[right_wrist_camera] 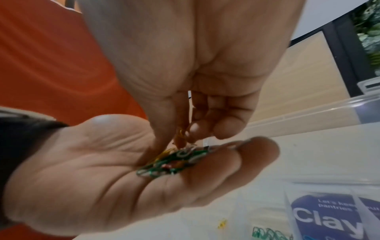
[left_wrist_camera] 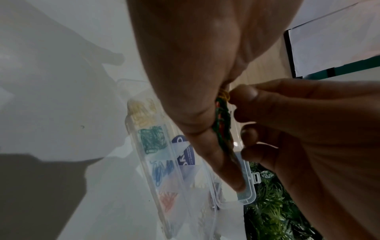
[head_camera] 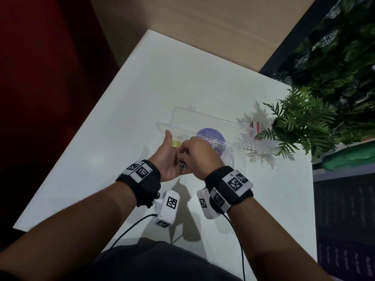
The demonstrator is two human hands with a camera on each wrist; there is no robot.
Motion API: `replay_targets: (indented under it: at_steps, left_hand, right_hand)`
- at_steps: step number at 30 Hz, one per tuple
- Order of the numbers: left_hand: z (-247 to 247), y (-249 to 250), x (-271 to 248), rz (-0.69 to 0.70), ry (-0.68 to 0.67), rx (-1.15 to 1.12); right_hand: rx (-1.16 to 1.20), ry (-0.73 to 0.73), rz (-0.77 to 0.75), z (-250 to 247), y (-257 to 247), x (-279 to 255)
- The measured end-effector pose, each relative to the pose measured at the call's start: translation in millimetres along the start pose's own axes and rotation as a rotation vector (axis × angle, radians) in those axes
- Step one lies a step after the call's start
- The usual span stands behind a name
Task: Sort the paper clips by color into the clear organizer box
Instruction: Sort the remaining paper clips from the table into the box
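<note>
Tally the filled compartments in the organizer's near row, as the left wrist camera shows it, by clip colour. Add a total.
Yellow clips: 1 compartment
Green clips: 1 compartment
Blue clips: 1 compartment
Red clips: 1 compartment
Total: 4 filled compartments in that row of the organizer box; the other row is too blurred to judge.

Two hands (head_camera: 168, 157), one organizer box (head_camera: 203, 122) (lid open), one plant (head_camera: 300, 122).

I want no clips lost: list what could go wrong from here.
1. The clips lie tangled on the flat left hand; the right hand, pinching one, may drag others off.
2. The hands work above the open box, so strays could land in the wrong compartment.
</note>
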State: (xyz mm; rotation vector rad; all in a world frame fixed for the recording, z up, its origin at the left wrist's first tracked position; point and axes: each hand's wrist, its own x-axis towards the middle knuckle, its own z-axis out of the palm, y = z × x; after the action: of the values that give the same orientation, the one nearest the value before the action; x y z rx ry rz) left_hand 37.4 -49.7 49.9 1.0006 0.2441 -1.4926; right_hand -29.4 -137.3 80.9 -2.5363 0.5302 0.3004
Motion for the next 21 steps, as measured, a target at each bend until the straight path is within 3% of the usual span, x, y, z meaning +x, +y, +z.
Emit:
replay_targets:
  at_steps: [7, 12, 16, 21]
  left_hand:
    - [0.6, -1.3, -4.5, 0.024, 0.028, -0.039]
    - [-14.3, 0.4, -0.2, 0.011, 0.032, -0.021]
    - [-36.5, -1.5, 3.0, 0.007, 0.038, -0.056]
    - [-54.7, 1.8, 0.9, 0.01, 0.087, -0.068]
  right_hand:
    - [-0.108, -0.001, 0.006, 13.1, -9.6, 4.7]
    - [0.147, -0.006, 0.028, 6.6, -10.0, 11.6]
    - [0.383, 0.1, 0.113, -6.7, -5.4, 24.5]
    - [0.251, 0.114, 0.16, -8.8, -6.1, 54.4]
